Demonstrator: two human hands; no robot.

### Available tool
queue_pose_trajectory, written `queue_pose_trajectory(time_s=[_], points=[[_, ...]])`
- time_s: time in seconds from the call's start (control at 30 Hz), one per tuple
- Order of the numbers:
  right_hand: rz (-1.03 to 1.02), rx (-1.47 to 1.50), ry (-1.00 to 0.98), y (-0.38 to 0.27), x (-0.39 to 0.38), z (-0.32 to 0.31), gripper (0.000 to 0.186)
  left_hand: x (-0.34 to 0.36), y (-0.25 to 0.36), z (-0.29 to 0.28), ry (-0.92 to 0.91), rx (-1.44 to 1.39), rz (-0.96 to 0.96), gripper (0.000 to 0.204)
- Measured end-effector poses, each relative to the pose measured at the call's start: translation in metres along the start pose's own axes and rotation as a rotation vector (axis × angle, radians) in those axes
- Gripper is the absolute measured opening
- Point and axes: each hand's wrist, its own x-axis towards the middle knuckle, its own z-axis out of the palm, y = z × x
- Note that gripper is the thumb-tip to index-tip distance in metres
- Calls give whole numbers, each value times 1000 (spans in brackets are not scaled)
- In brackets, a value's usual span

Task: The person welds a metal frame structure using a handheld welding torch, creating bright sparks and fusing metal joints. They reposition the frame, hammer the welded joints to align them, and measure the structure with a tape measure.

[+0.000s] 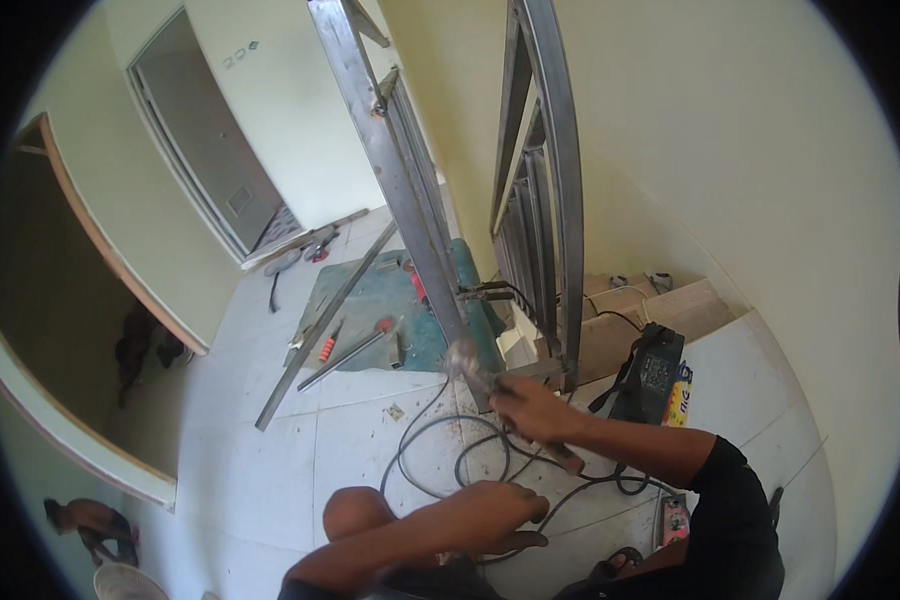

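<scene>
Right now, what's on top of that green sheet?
On the green sheet lie a red-handled screwdriver and metal bars; whatever the metal railing post covers is hidden.

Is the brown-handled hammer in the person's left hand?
No, the bare right hand grips the brown-handled hammer, while the bare left hand is apart from it.
</scene>
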Motion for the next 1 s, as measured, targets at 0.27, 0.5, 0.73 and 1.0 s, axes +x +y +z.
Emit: queue_pose_trajectory(time_s=[0.27,0.5,0.73,1.0], points=[[223,-640,-102,125,59,154,30,-6,-48,21,-100,29,87,36],[220,-841,-105,180,75,207,24,-24,-60,5,-48,-18,155,36],[137,-834,-79,228,78,218,25,-35,-63,6,65,-18,204,47],[224,-828,-134,234,72,210,29,-19,-65,17,53,-10,192,42]])
